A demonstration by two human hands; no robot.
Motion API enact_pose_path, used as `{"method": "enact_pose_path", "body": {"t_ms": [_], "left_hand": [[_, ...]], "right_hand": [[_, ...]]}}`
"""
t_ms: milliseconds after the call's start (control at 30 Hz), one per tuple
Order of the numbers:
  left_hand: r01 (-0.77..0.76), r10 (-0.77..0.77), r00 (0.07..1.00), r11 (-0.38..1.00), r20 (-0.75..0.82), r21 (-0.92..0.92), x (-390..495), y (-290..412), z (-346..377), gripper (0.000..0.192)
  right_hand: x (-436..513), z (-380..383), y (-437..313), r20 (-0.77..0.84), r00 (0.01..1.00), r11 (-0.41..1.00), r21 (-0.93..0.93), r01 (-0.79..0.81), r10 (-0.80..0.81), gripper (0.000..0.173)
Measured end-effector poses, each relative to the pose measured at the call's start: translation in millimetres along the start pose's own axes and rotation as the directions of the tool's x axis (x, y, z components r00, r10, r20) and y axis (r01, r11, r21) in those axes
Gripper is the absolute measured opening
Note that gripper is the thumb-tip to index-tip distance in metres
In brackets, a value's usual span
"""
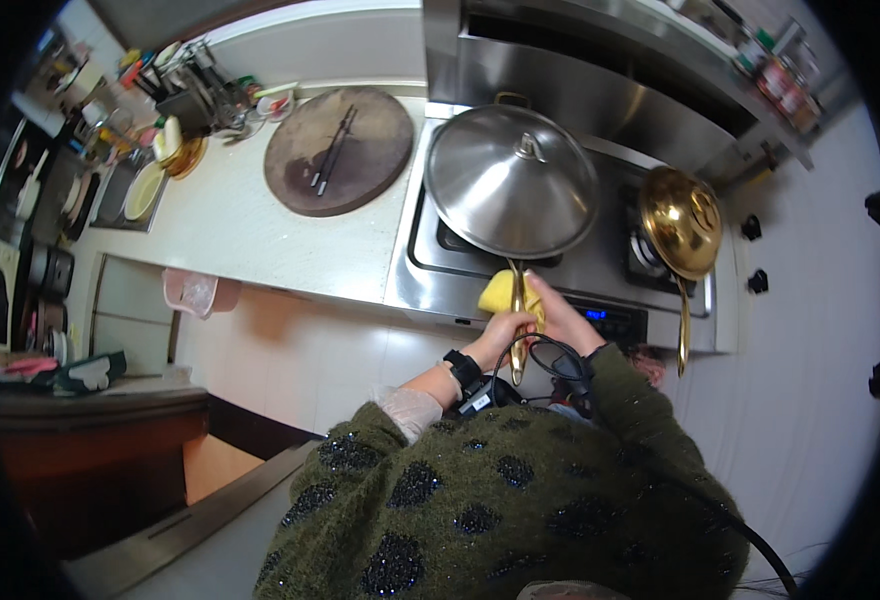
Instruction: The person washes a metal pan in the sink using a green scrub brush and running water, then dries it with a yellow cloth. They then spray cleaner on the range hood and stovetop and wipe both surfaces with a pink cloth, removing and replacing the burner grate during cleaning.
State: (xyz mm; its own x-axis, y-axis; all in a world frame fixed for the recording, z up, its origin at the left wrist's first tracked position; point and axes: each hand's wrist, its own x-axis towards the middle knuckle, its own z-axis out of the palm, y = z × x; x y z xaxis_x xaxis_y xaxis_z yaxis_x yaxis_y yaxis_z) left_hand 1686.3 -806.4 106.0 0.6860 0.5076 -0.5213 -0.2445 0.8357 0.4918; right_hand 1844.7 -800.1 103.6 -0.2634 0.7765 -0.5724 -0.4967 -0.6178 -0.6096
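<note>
A large steel pan lid [511,180], cone-shaped with a metal knob, covers a wide pan on the left burner. The pan's long gold-coloured handle [518,360] points towards me over the stove's front edge. My left hand [501,336] grips this handle partway along. Against the handle's right side, my right hand [562,315] holds a yellow cloth [497,292], which also shows on the left of the handle. The fingers of my right hand are partly hidden. A black cable loops in front of both wrists.
On the right burner stands a gold-coloured covered pan [681,223], its handle jutting past the front edge. Black chopsticks [335,150] lie on a round wooden chopping board [290,161] at left. Beyond are a knife block [184,111] and a sink [109,196]. A pink bin [199,292] hangs below the counter.
</note>
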Motion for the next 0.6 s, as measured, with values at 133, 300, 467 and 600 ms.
{"method": "enact_pose_path", "body": {"t_ms": [133,300,467,600], "left_hand": [[-0.021,0.050,0.982,0.987,-0.183,0.161,-10.5,5.8,-3.9,0.011],[-0.029,0.056,0.991,0.975,-0.120,0.221,-32.8,34.4,-9.9,0.008],[-0.065,0.073,0.997,0.975,-0.031,0.215,-70.3,55.1,-14.5,0.003],[-0.089,0.098,0.994,0.981,-0.043,0.170,-102.5,66.4,-31.2,0.008]], "right_hand": [[29.7,24.8,3.9,0.132,0.991,0.941,-0.336,0.034,0.011,0.032],[46.1,39.7,10.6,0.215,0.976,0.999,-0.046,-0.014,0.024,0.038],[47.7,72.6,21.2,0.199,0.980,1.000,0.008,0.017,-0.018,0.035],[51.0,117.2,13.4,0.224,0.972,0.989,-0.143,-0.034,0.066,0.039]]}}
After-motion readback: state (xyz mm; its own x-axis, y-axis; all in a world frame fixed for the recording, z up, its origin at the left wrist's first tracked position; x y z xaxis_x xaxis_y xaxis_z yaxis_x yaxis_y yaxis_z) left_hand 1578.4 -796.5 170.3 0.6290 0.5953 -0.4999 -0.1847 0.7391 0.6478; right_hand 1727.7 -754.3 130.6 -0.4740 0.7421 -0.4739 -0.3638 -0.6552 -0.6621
